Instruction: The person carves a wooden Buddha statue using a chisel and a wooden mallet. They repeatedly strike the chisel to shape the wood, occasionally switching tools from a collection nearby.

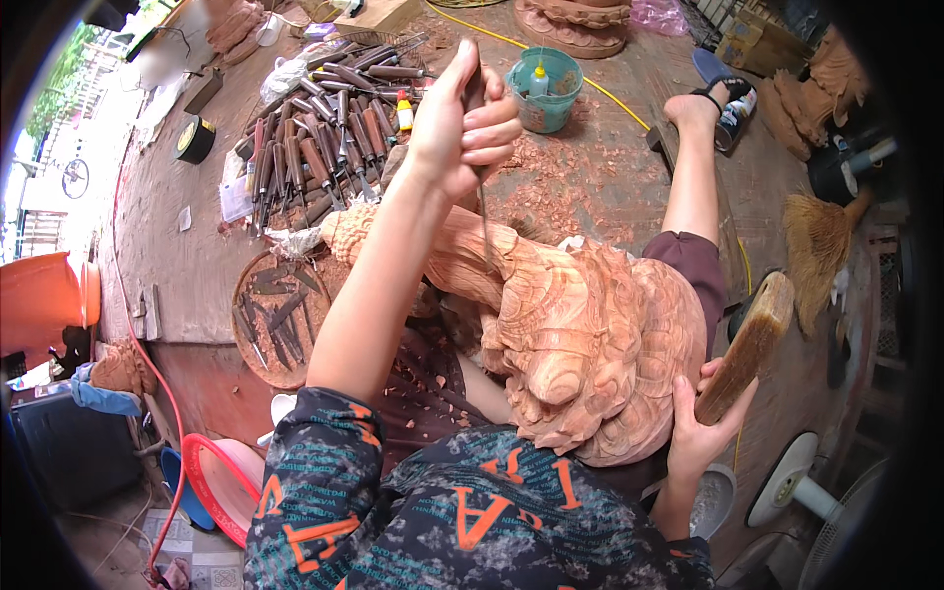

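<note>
Across my lap lies a large reddish wood carving (pixel 560 344), cut with deep curls and folds, its narrower end pointing to the upper left. My left hand (pixel 467 128) is a raised fist around the handle of a carving chisel (pixel 484 221). The thin blade points down, and its tip meets or nearly meets the carving's upper part. My right hand (pixel 710 418) grips a flat wooden mallet (pixel 752 339) beside the carving's right side. The mallet is tilted, its broad end up and away from the wood. Palm and fingers hide part of each handle.
Many wood-handled chisels (pixel 315 147) lie heaped at the far left, below them a round tray (pixel 246 339) of blades. A green bucket (pixel 565 88) stands at the back among wood chips (pixel 570 182). A straw broom (pixel 816 246) and a fan (pixel 787 482) are on the right.
</note>
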`<action>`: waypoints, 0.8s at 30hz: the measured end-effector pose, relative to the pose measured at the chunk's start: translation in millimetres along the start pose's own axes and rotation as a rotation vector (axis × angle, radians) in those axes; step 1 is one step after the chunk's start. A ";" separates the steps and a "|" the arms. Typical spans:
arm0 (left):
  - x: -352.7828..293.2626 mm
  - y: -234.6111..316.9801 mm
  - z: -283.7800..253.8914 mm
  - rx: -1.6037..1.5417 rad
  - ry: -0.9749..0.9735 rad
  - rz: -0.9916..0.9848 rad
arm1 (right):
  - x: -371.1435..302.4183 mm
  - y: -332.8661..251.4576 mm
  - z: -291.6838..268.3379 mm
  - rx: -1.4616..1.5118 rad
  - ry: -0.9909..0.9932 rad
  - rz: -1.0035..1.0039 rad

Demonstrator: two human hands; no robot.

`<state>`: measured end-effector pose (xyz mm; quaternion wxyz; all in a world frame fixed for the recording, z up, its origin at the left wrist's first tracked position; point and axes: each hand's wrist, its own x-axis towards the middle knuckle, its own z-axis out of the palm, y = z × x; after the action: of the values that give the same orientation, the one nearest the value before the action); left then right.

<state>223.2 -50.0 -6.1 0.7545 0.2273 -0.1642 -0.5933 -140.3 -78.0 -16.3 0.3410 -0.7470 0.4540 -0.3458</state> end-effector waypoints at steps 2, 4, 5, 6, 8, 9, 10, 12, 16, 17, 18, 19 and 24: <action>-8.5 -3.5 -8.7 -0.048 0.060 0.007 | -0.9 1.5 -4.0 0.014 -0.006 0.053; -21.9 -8.0 5.4 0.062 0.129 0.220 | -1.4 2.3 -5.8 -0.003 -0.005 0.076; -25.8 -9.8 5.4 0.072 0.112 0.328 | -1.7 2.2 -6.9 -0.013 -0.006 0.086; -29.4 -7.3 6.7 0.069 0.056 0.401 | -1.0 2.3 -7.7 -0.020 -0.013 0.070; -38.8 -10.8 15.4 0.019 0.080 0.557 | -0.2 3.6 -8.7 -0.034 -0.028 0.036; -39.4 -14.2 21.1 0.183 0.249 0.631 | -0.5 4.8 -8.2 -0.031 -0.014 0.038; -47.0 -13.0 24.1 0.429 0.404 0.613 | -0.8 6.6 -7.6 -0.029 0.000 0.039; -64.4 0.1 27.6 0.580 0.470 0.591 | -0.5 11.0 -9.3 0.031 -0.004 0.074; -103.1 60.5 -14.8 0.408 0.544 0.502 | 7.6 19.3 -22.6 0.285 -0.105 0.273; -107.4 74.5 -26.9 0.480 0.692 0.484 | 10.5 25.5 -30.9 0.338 -0.156 0.342; -113.1 89.9 -44.5 0.596 0.765 0.488 | 10.5 30.1 -36.1 0.399 -0.208 0.411; -119.5 106.6 -66.6 0.721 0.875 0.480 | 9.9 28.5 -35.3 0.494 -0.179 0.476; -144.1 146.8 -165.6 1.183 1.114 0.095 | 6.6 56.0 -29.8 0.845 -0.218 0.759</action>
<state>394.5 142.6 -63.6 0.5051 0.8429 -0.0605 -0.1754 -187.4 -109.7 -45.3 0.7547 -0.3621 0.4750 -0.2714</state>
